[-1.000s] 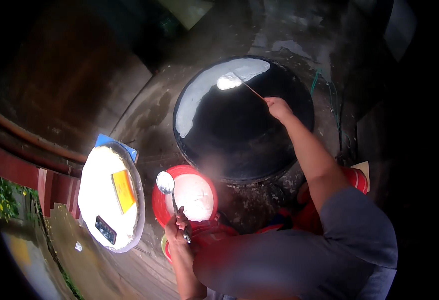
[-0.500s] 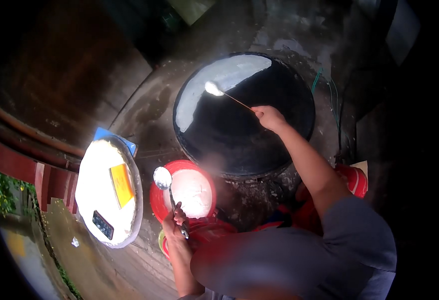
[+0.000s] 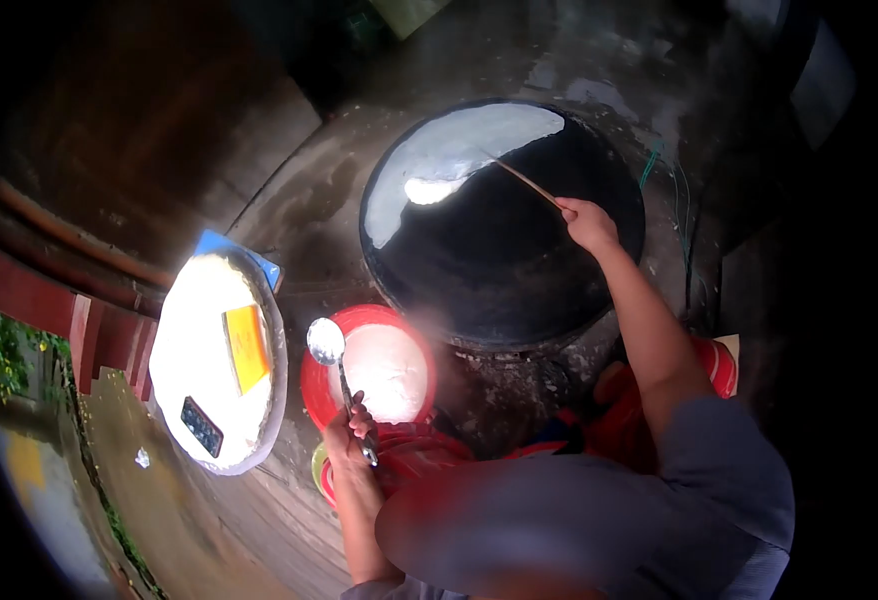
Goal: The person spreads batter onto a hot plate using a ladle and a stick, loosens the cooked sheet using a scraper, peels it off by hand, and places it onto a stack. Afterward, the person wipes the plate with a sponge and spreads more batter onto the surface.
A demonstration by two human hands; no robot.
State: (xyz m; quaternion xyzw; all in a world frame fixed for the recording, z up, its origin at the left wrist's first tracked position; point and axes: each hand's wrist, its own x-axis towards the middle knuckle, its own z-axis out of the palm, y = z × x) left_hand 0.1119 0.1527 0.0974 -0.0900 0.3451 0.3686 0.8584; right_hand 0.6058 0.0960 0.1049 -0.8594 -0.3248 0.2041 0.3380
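My right hand (image 3: 589, 224) is closed round a thin wooden stick (image 3: 527, 180), whose far end reaches over the white layer (image 3: 459, 140) on a large round black griddle (image 3: 499, 270). A bright white lump (image 3: 433, 190) lies at the layer's inner edge. Near the red basin (image 3: 311, 385), my left hand (image 3: 352, 430) is wrapped round the handle of a metal ladle (image 3: 326, 341). The ladle's bowl hangs over the basin's left rim. White batter (image 3: 389, 372) is in the basin.
At the left is a round white stack (image 3: 194, 340) bearing a yellow packet (image 3: 247, 350) and a dark phone (image 3: 202, 427). A blue object (image 3: 221, 245) sticks out behind it. Green cords (image 3: 681, 200) lie right of the griddle.
The stick first swept left, then back right, away from the white lump. The white layer has become wider toward the griddle's middle. My left hand still holds the ladle.
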